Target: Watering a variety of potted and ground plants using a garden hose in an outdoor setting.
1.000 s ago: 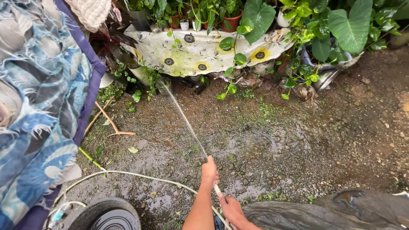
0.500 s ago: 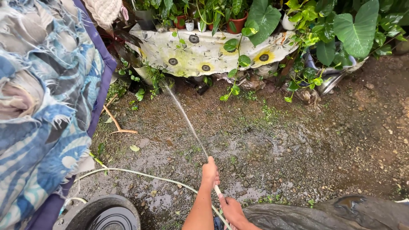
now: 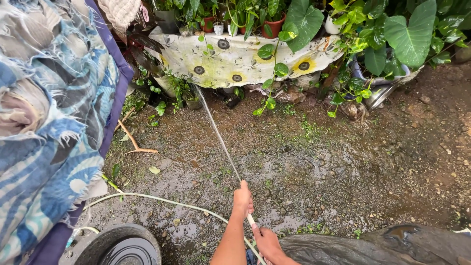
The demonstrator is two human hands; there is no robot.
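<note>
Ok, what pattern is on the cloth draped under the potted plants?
The cloth is whitish with yellow sunflowers, dark centres; the head view shows it.

Wet, gravelly dirt ground [image 3: 343,167], patched with moss and shallow puddles near the middle. Lying directly on it: a pale hose [image 3: 162,201] curving across the lower left, a bent brown stick [image 3: 131,140] and a small fallen leaf [image 3: 155,170] at left, a dark round tub [image 3: 120,245] at the bottom edge, and a dark wet tarp [image 3: 373,248] at lower right. Along the far edge, potted plants [image 3: 267,22] on a stand draped with a sunflower-print cloth [image 3: 230,59], and a metal bowl [image 3: 378,95] tipped on its side beneath large green leaves.
</note>
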